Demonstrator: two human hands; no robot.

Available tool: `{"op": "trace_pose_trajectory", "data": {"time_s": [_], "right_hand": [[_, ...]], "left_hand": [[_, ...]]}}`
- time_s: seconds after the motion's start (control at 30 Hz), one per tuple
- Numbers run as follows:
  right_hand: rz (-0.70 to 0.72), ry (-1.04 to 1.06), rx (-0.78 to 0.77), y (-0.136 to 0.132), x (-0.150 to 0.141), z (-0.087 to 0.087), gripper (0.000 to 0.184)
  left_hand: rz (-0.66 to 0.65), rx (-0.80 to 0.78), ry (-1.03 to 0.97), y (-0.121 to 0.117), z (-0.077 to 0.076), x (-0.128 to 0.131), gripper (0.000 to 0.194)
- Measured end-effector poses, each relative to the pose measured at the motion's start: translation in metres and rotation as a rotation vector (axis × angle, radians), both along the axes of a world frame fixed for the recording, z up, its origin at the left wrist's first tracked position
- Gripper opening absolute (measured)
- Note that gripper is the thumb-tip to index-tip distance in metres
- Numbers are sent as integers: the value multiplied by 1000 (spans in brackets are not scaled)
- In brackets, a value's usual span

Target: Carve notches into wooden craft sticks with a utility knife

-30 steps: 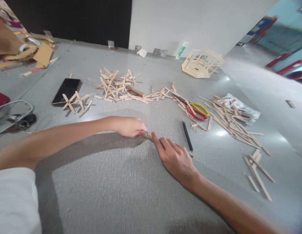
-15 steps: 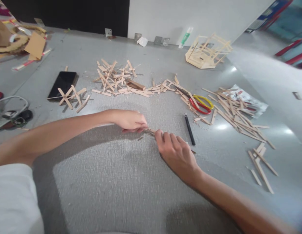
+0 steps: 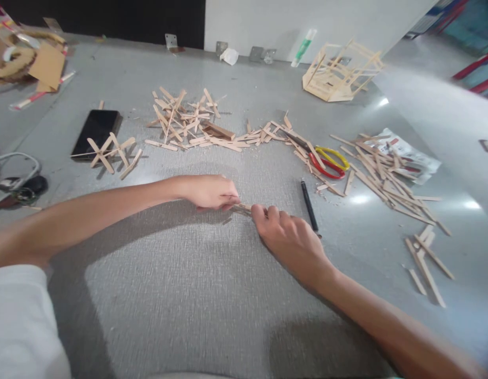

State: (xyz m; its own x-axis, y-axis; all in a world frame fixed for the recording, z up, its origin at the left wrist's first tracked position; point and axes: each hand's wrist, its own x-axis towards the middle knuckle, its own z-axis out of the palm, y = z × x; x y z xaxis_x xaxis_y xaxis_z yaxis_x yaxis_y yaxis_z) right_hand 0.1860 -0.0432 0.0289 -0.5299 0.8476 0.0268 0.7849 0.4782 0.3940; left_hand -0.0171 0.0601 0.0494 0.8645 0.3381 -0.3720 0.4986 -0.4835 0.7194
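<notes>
My left hand [image 3: 211, 191] is closed in a pinch on one end of a small wooden stick piece [image 3: 243, 207] that lies low over the grey floor. My right hand [image 3: 288, 241] has its fingers curled over the other end of the same piece. The two hands almost touch above it, and most of the piece is hidden under the fingers. A black pen [image 3: 309, 198] lies just right of my right hand.
Loose craft sticks lie in piles at the back [image 3: 189, 123] and at the right [image 3: 386, 173]. Red and yellow scissors [image 3: 328, 162], a black phone [image 3: 96, 131], a crossed stick assembly [image 3: 112, 154], a stick frame model [image 3: 341, 71] and a glue tube [image 3: 303, 47] are around.
Both hands stay on the stick piece. My right fingers have curled closer over it. The view has tilted down a little.
</notes>
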Motion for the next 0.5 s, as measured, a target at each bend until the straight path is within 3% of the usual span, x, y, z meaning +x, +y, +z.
{"op": "trace_pose_trajectory", "data": {"time_s": [0.5], "right_hand": [[31, 85, 71, -2, 1, -4, 35]], "left_hand": [[-12, 119, -2, -2, -5, -1, 38]]}}
